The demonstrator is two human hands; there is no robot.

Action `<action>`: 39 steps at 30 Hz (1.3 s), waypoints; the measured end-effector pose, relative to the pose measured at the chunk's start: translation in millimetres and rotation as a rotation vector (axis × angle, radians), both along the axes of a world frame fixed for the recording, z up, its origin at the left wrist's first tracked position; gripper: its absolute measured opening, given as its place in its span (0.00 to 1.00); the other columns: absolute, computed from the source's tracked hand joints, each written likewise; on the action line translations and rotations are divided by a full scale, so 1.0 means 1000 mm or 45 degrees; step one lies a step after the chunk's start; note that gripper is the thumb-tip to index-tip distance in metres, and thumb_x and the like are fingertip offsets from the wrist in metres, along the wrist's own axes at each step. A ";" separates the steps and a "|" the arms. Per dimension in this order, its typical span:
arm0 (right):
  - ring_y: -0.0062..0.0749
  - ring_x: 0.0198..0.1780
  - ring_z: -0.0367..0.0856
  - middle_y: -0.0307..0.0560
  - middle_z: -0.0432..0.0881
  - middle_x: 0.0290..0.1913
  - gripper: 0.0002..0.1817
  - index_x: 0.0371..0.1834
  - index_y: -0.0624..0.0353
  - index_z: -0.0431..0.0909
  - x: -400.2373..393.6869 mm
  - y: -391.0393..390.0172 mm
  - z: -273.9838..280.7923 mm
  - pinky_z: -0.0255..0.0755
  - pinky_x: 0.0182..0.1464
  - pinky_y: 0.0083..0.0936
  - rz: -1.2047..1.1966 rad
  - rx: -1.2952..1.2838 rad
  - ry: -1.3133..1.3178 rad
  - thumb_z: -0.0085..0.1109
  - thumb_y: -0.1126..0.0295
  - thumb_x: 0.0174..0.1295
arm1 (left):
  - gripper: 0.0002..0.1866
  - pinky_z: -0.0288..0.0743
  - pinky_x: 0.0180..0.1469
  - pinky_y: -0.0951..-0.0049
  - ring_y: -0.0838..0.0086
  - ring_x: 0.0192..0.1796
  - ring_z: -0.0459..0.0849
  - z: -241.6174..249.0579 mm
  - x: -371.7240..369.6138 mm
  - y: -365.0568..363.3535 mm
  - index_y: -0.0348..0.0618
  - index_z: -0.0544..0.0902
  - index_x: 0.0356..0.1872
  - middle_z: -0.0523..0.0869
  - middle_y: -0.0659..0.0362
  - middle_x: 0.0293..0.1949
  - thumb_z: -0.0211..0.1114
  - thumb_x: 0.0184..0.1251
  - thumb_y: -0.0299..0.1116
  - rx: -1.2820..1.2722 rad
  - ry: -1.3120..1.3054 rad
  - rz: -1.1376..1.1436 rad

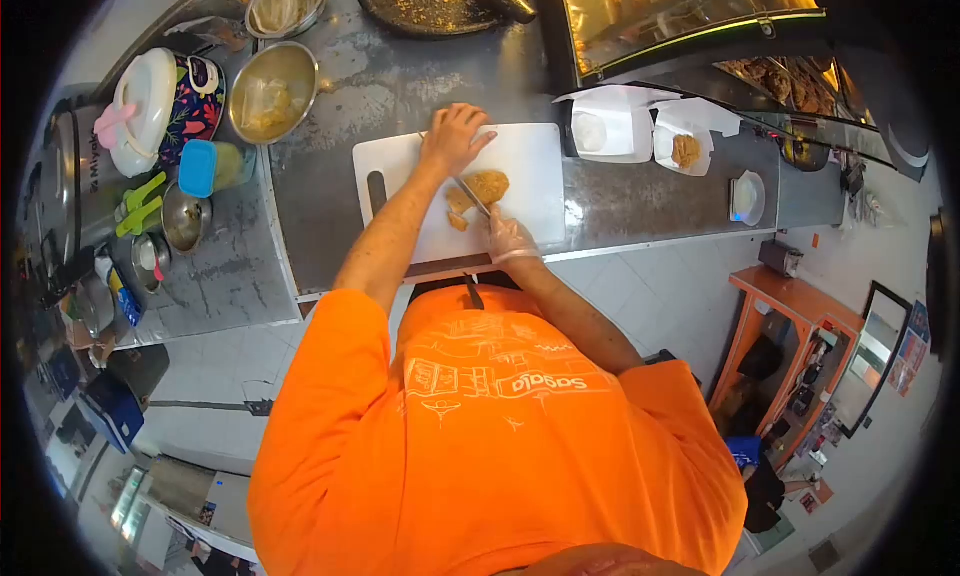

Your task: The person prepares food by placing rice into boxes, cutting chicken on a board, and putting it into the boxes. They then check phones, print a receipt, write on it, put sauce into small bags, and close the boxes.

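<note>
A white cutting board [540, 181] lies on the metal counter in front of me. A golden-brown breaded fillet [488, 184] rests near its middle, with smaller cut pieces [457, 220] beside it toward me. My right hand [512, 240], in a clear plastic glove, is closed around a knife [472, 194]. Its blade points up and left, lying between the fillet and the cut pieces. My left hand [456, 138] is bare and reaches over the board's far edge, fingers spread and apart from the fillet. Whether its palm presses on the board cannot be seen.
To the right stands an open white takeaway box [610, 126] with fried food in one half. Behind it is a lit glass display case [690, 21]. A stone mortar [440, 6] sits at the back. Metal bowls [273, 93] and a patterned pot [170, 111] stand left.
</note>
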State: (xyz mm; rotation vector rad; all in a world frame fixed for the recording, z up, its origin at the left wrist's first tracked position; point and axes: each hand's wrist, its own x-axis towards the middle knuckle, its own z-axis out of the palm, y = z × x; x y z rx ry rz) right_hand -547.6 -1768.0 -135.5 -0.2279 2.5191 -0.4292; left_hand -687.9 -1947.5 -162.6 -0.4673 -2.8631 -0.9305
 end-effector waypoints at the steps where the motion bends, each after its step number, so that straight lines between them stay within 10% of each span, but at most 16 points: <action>1: 0.65 0.34 0.84 0.67 0.83 0.30 0.18 0.57 0.59 0.72 -0.005 -0.004 0.005 0.76 0.35 0.54 0.018 -0.025 0.032 0.45 0.60 0.73 | 0.18 0.59 0.66 0.56 0.63 0.65 0.70 -0.003 -0.006 -0.005 0.50 0.82 0.52 0.80 0.61 0.57 0.61 0.71 0.49 0.011 0.008 0.068; 9: 0.61 0.49 0.83 0.65 0.85 0.40 0.28 0.66 0.57 0.68 -0.016 0.009 0.007 0.76 0.51 0.48 -0.096 -0.077 -0.135 0.31 0.49 0.76 | 0.17 0.53 0.68 0.51 0.64 0.67 0.68 -0.004 -0.015 0.015 0.52 0.82 0.52 0.80 0.61 0.58 0.60 0.71 0.49 -0.155 -0.061 0.101; 17: 0.62 0.45 0.84 0.67 0.84 0.41 0.18 0.61 0.58 0.70 -0.043 0.018 0.027 0.78 0.47 0.51 -0.348 -0.045 -0.422 0.39 0.63 0.75 | 0.16 0.54 0.69 0.53 0.64 0.67 0.69 0.000 -0.033 0.026 0.51 0.83 0.50 0.81 0.61 0.57 0.61 0.71 0.48 -0.049 -0.130 0.013; 32: 0.60 0.53 0.82 0.64 0.81 0.52 0.28 0.76 0.46 0.60 -0.077 0.034 0.050 0.76 0.55 0.51 -0.132 0.066 -0.370 0.43 0.55 0.74 | 0.18 0.51 0.72 0.55 0.63 0.71 0.66 0.010 -0.061 0.028 0.57 0.81 0.58 0.74 0.60 0.65 0.60 0.72 0.49 0.010 0.078 0.170; 37: 0.58 0.59 0.78 0.62 0.78 0.56 0.30 0.77 0.42 0.61 -0.091 0.057 0.043 0.70 0.61 0.48 0.174 0.404 0.150 0.48 0.57 0.70 | 0.40 0.48 0.77 0.49 0.57 0.79 0.56 0.124 -0.016 0.008 0.61 0.64 0.75 0.62 0.54 0.76 0.59 0.66 0.67 2.710 -0.639 0.365; 39: 0.60 0.66 0.72 0.59 0.77 0.59 0.31 0.76 0.43 0.62 -0.094 0.051 0.029 0.64 0.67 0.49 0.190 0.445 0.351 0.50 0.58 0.69 | 0.49 0.41 0.79 0.48 0.50 0.81 0.49 0.180 0.015 -0.004 0.59 0.58 0.78 0.54 0.49 0.79 0.56 0.61 0.75 3.008 -0.807 -0.029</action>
